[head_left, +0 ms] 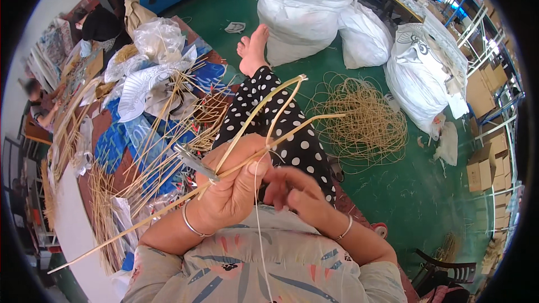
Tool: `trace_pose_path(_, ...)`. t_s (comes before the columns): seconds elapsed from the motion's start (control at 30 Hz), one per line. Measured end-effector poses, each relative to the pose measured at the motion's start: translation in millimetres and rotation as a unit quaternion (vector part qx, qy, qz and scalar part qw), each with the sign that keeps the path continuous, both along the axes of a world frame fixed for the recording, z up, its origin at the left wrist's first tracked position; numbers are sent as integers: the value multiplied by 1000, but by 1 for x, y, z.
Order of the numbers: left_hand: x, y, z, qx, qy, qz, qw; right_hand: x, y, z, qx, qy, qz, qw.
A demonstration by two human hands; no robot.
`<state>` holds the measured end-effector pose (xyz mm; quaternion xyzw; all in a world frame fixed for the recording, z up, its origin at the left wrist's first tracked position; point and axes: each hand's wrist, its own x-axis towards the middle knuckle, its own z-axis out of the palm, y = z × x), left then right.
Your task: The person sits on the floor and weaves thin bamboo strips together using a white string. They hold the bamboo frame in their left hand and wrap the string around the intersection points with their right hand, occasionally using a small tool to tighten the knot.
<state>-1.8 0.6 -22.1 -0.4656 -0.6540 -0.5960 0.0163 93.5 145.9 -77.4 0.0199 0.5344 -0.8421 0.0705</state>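
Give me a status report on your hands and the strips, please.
Left hand: gripping strips, metal tool alongside. Right hand: close by, blurred, grip unclear. String: hanging down over shirt, could snag.

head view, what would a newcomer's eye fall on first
Probably the left hand, near the centre, gripping a bent tan strip and a long straight strip crossing it. Just beyond show polka-dot trousers, with a tangled coil of tan strands on the green floor to their right. Bulging white sacks stand at the top.
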Motion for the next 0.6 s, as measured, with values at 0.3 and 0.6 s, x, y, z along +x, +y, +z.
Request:
trace_pose_path(0.3, 5, 14, -8, 63, -116, -12, 991, -35, 8, 27, 326, 327, -290, 838)
trace_pose_path(0.6, 8, 17, -5, 53, -92, 2, 994, -39, 5, 31, 343, 358, -320, 807)
